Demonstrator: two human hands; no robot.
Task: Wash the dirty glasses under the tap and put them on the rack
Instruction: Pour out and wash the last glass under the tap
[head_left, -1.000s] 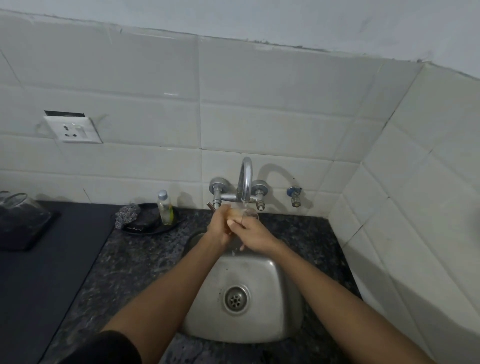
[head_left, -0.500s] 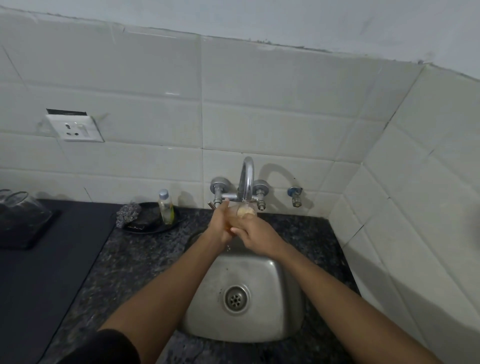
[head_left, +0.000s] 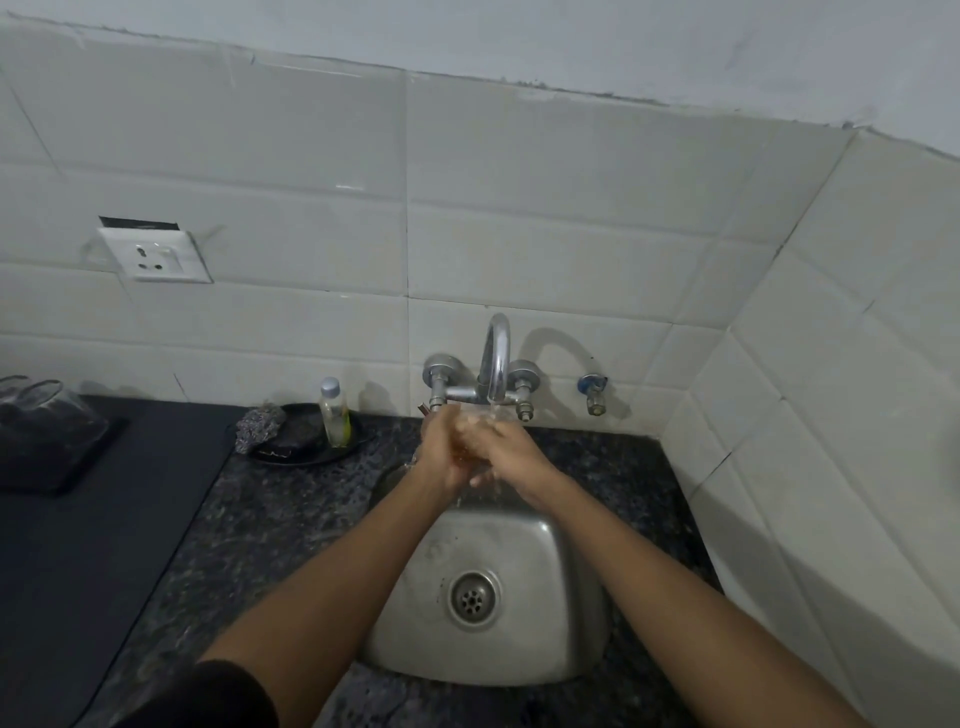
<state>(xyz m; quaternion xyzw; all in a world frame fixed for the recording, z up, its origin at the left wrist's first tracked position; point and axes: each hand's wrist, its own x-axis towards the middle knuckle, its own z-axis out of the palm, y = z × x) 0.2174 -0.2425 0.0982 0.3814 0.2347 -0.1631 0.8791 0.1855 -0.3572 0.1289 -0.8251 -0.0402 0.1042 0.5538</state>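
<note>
Glass (head_left: 475, 441) sits between both hands under the tap (head_left: 496, 364), at twelve o'clock over the steel sink (head_left: 519, 649). I see my left hand (head_left: 441, 452) wrapped round it, my right hand (head_left: 511, 449) clasping its other side. Soap bottle (head_left: 335, 418) stands on the worktop (head_left: 260, 519) at ten o'clock.

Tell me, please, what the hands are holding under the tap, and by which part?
A clear glass, clasped around its sides between the left hand and the right hand, under the tap; the exact grip is hidden.
</note>
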